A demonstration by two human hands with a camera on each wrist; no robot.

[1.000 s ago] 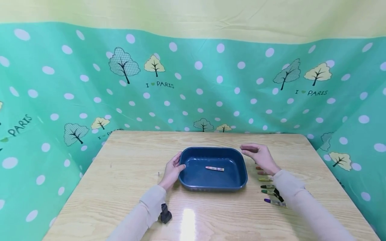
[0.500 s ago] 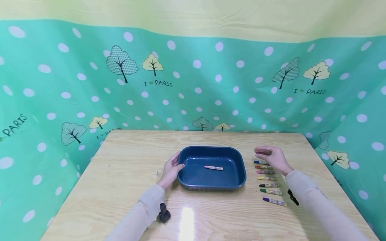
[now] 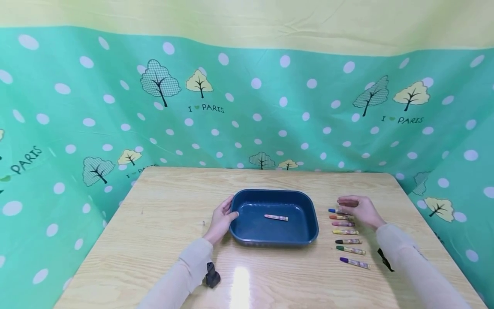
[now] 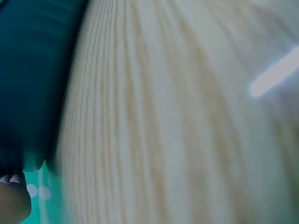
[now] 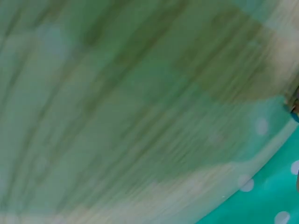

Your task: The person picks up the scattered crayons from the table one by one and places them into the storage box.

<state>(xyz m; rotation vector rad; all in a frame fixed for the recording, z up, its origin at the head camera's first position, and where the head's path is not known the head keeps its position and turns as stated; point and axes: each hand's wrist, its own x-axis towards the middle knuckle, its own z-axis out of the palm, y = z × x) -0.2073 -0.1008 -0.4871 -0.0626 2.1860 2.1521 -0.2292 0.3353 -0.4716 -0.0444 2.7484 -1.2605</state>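
A dark blue rectangular tub [image 3: 274, 243] stands mid-table, with one pink-tipped crayon [image 3: 276, 217] lying inside. My left hand [image 3: 220, 221] grips its left end, thumb over the rim and fingers along the outer wall. In the left wrist view, the tub's side [image 4: 37, 70] fills the left edge. To the right of the tub lies a column of crayons; my right hand [image 3: 360, 210] hovers at its far end over the blue crayon [image 3: 334, 210], whose rear part it hides. Its fingers and thumb are apart, and I see nothing held between them.
Below the blue one lie orange [image 3: 341, 217], pink [image 3: 343, 224], yellow [image 3: 345, 232], black [image 3: 348, 241], green [image 3: 350, 250] and purple [image 3: 354, 263] crayons. Black devices sit at the left wrist [image 3: 212, 275] and right wrist [image 3: 385, 260]. A patterned curtain [image 3: 270, 107] closes off the table's back.
My right hand has moved from the tub's far right corner rightward and down to the blue crayon, uncovering the other crayons. The left hand stays at the tub.
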